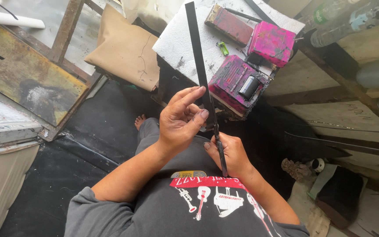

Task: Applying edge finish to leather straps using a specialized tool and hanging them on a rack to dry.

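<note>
A long thin black strip runs from near my chest up and away over the white foam board. My right hand is closed around the strip's lower end. My left hand sits higher on the strip, with thumb and fingers pinching it at about its middle. Both hands are above my lap, over dark trousers and a grey printed shirt.
On the foam board lie three pink paint-stained blocks, one with a black piece on it, and a small green object. A tan cushion lies to the left, a rusty framed panel far left. Plastic bottles upper right. Black sheet covers the floor.
</note>
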